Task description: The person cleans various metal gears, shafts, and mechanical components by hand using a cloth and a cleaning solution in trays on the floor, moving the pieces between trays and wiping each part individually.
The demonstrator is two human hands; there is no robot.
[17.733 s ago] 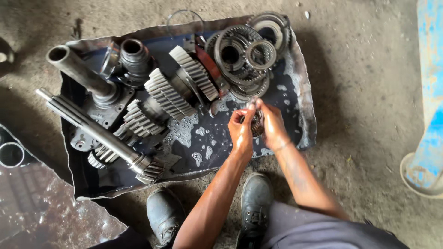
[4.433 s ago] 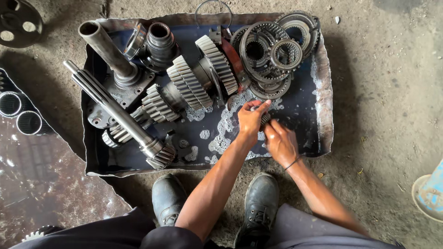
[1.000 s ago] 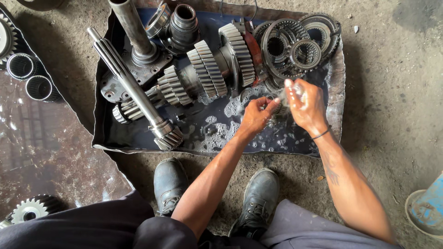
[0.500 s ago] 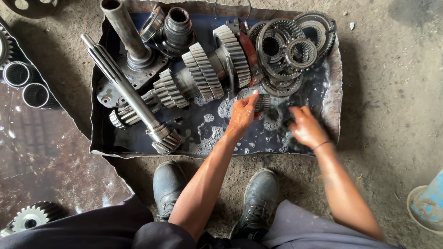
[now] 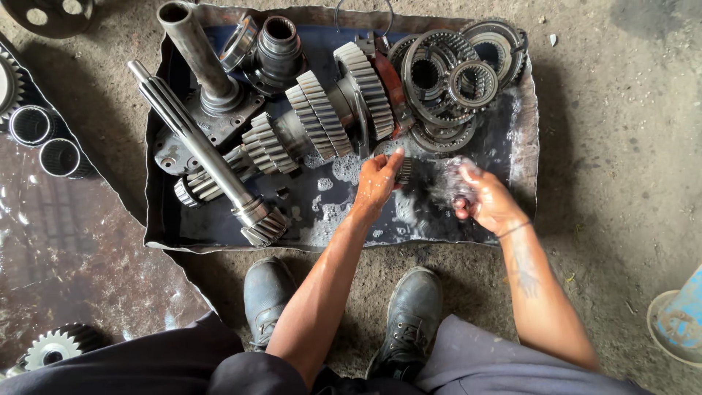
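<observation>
My left hand [image 5: 376, 179] is shut on a small ribbed metal cylinder [image 5: 403, 170], holding it just above the dark soapy liquid in a battered sheet-metal tray [image 5: 523, 139]. My right hand [image 5: 484, 203] hovers to its right over the liquid, wet and blurred, with its fingers curled; whether it holds anything cannot be made out. Just behind both hands lie a countershaft with several helical gears [image 5: 322, 121] and a pile of toothed rings [image 5: 441, 77].
A long splined shaft [image 5: 201, 150] and a flanged tube [image 5: 196, 51] fill the tray's left side. Two bearing sleeves [image 5: 45, 140] and a small gear [image 5: 45, 348] lie on a wet sheet at left. My boots [image 5: 267, 296] touch the near rim. A blue base [image 5: 676, 322] stands at right.
My right hand dropped from a raised position down to the liquid and has now drawn back up slightly, blurred. My left hand keeps the small cylinder and has shifted slightly left.
</observation>
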